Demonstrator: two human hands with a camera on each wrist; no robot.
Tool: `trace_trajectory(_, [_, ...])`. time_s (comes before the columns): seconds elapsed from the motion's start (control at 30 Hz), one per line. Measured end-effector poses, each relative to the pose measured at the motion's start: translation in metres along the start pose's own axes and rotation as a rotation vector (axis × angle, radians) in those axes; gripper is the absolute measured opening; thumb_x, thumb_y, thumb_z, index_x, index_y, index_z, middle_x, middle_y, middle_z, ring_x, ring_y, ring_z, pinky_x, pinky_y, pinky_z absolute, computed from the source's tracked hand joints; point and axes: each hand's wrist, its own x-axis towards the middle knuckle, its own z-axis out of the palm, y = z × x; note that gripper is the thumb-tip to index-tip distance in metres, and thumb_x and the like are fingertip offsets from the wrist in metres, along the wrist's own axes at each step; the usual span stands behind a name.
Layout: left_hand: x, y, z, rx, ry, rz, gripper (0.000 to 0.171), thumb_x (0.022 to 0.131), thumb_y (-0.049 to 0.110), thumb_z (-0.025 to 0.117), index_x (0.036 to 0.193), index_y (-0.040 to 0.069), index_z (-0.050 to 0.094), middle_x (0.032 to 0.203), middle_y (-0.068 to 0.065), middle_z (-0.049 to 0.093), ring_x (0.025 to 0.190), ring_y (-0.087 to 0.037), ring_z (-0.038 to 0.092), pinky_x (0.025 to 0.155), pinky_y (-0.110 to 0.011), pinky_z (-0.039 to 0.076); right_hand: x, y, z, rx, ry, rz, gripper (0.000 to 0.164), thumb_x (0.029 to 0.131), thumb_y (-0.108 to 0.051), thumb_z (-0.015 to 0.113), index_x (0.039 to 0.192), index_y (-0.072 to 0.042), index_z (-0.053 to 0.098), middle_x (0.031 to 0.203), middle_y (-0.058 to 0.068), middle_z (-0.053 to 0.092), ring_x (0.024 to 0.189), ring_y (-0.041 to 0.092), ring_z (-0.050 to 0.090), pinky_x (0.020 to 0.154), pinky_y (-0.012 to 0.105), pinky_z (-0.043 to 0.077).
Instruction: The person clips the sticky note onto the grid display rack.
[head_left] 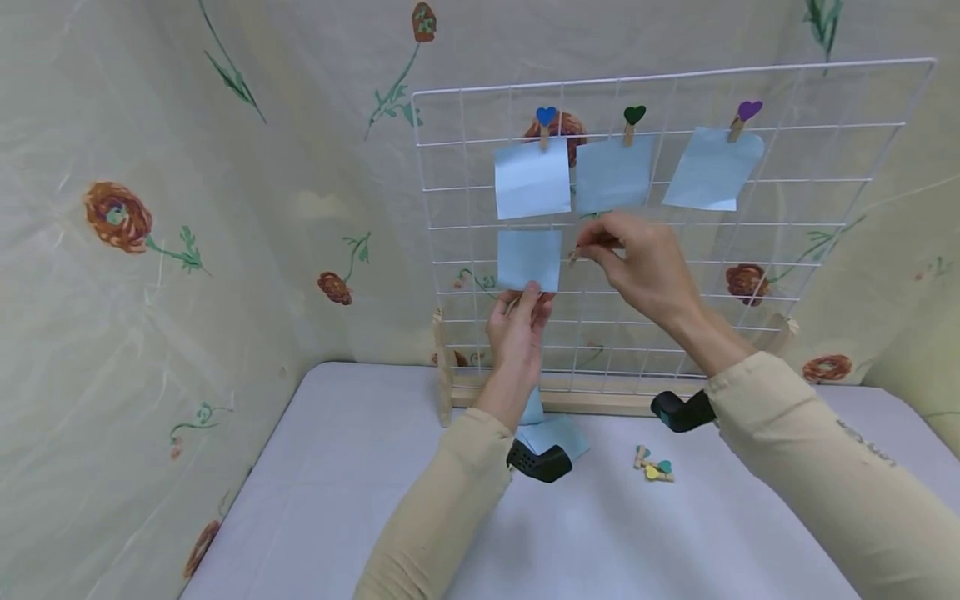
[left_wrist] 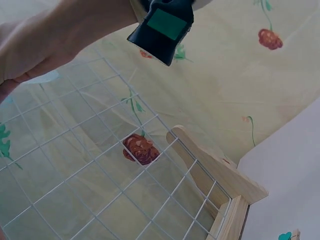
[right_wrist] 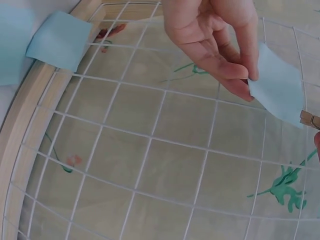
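My left hand [head_left: 519, 327] pinches the lower edge of a light blue paper square [head_left: 529, 257], held up against a white wire grid [head_left: 600, 320]. In the right wrist view, that left hand [right_wrist: 212, 37] has its fingertips on one corner of the paper [right_wrist: 280, 85]. My right hand [head_left: 647, 265] is just right of the sheet, pinching a small wooden clothespin [head_left: 574, 257] between thumb and index finger. The tip of the clothespin [right_wrist: 309, 118] is right at the paper's edge in the right wrist view. The right hand is mostly outside that view.
Three blue squares hang above on clothespins with a blue heart [head_left: 546, 115], a green heart [head_left: 634, 114] and a purple heart [head_left: 749, 110]. Loose blue sheets [head_left: 558, 435] lie by the wooden base [head_left: 600, 402]. Several heart clothespins [head_left: 654, 470] are on the white table [head_left: 592, 533].
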Motion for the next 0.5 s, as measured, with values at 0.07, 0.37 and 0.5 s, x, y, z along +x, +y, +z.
trace_trajectory(0.07, [0.000,0.000,0.000,-0.002,0.007,-0.001,0.011,0.087,0.007,0.066,0.087,0.009,0.055,0.086,-0.007,0.064,0.072,-0.011,0.066,0.064,-0.014,0.053,0.003,0.000,0.001,0.009,0.001,-0.009,0.008,0.083,0.004,0.066,0.091,0.002,0.067,0.086,0.012,0.069,0.079,0.021,0.067,0.077,0.014,0.051])
trace_trajectory(0.37, [0.000,-0.001,0.000,0.016,0.020,0.001,0.010,0.087,0.007,0.066,0.092,0.008,0.057,0.087,-0.007,0.064,0.073,-0.011,0.066,0.066,-0.015,0.054,0.013,-0.001,0.007,0.005,0.035,-0.038,0.007,0.082,0.005,0.067,0.088,0.003,0.068,0.085,0.013,0.070,0.079,0.022,0.068,0.075,0.002,0.040])
trace_trajectory(0.5, [-0.001,0.000,0.001,0.018,0.025,-0.002,0.011,0.087,0.007,0.066,0.094,0.007,0.057,0.088,-0.007,0.064,0.074,-0.012,0.066,0.067,-0.016,0.054,0.016,-0.002,0.009,-0.003,0.053,-0.041,0.006,0.082,0.004,0.067,0.088,0.002,0.068,0.084,0.012,0.070,0.079,0.022,0.069,0.074,0.010,0.047])
